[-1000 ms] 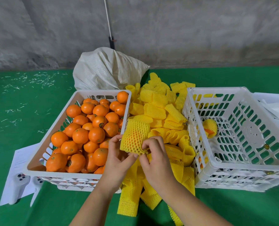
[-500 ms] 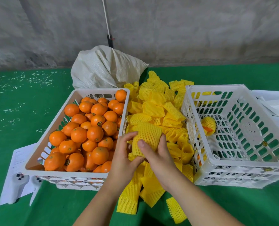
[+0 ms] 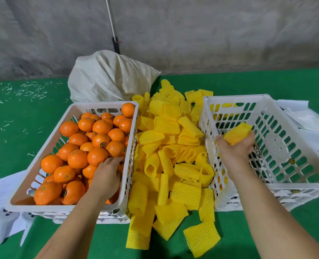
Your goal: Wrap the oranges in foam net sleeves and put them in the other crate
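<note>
Green surface, items as laid out before me; left crate, white plastic, heaped with bare oranges, several with small dark stickers; my left hand reaches into its near right corner, palm down among the fruit, fingertips hidden behind an orange, so I cannot tell whether they grip one or merely rest there; loose pile of yellow foam net sleeves, between the two crates, spilling toward me onto the green cover, some flattened, some standing open as tubes; right crate, white, slatted walls, tilted a little, its floor mostly bare; my right hand is over its left wall, inside the rim, fingers curled round one wrapped orange in its yellow sleeve, held above the crate floor, not touching it; a small dark sticker lies on the crate floor to the right of that hand; white woven sack, bulging, behind the left crate against the grey wall; white papers beyond the right crate, and more white sheets under the near left corner of the left crate; pale shreds scattered over the far left of the surface.
</note>
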